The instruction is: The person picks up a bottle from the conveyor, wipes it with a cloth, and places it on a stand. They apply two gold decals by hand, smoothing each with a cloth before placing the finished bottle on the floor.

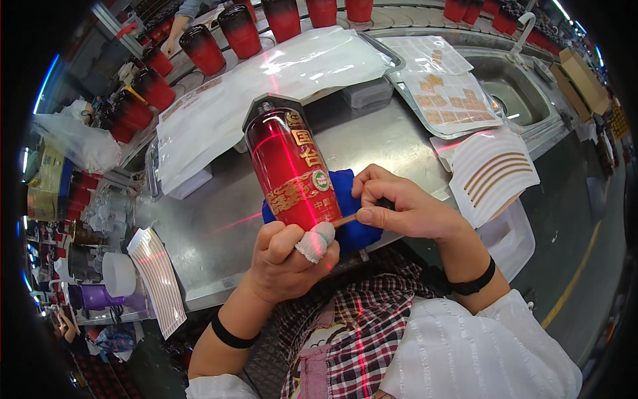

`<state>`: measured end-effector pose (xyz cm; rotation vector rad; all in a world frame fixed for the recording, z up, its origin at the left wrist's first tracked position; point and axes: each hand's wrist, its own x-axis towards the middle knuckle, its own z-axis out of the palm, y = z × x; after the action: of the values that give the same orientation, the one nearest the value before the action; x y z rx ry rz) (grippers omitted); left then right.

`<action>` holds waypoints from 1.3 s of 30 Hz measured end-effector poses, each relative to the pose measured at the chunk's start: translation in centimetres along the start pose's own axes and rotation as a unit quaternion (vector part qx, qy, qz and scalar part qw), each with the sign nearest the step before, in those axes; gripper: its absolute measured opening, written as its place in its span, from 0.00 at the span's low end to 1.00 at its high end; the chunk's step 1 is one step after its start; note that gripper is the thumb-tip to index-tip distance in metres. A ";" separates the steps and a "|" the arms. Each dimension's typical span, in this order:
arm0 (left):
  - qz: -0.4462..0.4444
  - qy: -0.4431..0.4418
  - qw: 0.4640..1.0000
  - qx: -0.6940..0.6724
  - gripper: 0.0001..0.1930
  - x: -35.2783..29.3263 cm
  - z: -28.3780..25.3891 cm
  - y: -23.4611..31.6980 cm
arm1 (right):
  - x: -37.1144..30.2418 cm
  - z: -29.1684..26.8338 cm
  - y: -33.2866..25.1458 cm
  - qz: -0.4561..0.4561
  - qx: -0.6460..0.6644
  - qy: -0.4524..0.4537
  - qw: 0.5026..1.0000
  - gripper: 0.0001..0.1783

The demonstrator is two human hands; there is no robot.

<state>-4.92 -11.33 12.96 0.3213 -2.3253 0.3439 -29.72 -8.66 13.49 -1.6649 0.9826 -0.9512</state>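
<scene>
A glossy red glass bottle (pixel 287 166) with gold decals lies tilted in front of me, neck away, against a dark angular support and a blue cloth (pixel 362 229). At its base, my left hand (pixel 282 256) is closed, fingers curled, its thumb in a white knitted cover (pixel 315 243) pressing at the bottle's lower edge. Between thumb and forefinger, my right hand (pixel 409 206) pinches the end of a thin gold-brown decal strip (pixel 345 220), whose other end meets the bottle's base near the left thumb. The left fingertips are partly hidden.
Red-and-black bottles (pixel 203 50) line a conveyor along the back. White sheets (pixel 286 73) cover a tray on the metal table. Gold decal sheets (pixel 452 100) and a striped decal sheet (pixel 493 174) lie right, near a sink (pixel 515 86); another striped sheet (pixel 158 282) hangs left.
</scene>
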 end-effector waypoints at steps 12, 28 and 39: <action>-0.015 0.031 0.998 -0.045 0.12 -1.4 0.3 0.2 | -0.1 -0.1 0.1 0.004 0.007 0.003 1.000 0.14; 0.003 0.001 1.000 -0.013 0.11 -0.1 0.5 0.1 | -0.1 -0.6 0.2 0.036 0.007 -0.027 0.999 0.16; -0.028 0.001 0.998 -0.054 0.13 -0.9 0.7 0.2 | 0.0 -0.6 -0.2 0.027 -0.001 -0.032 0.999 0.16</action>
<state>-4.82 -11.29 11.88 0.3317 -2.3178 0.1902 -30.25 -8.82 13.79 -1.6520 0.9809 -0.8577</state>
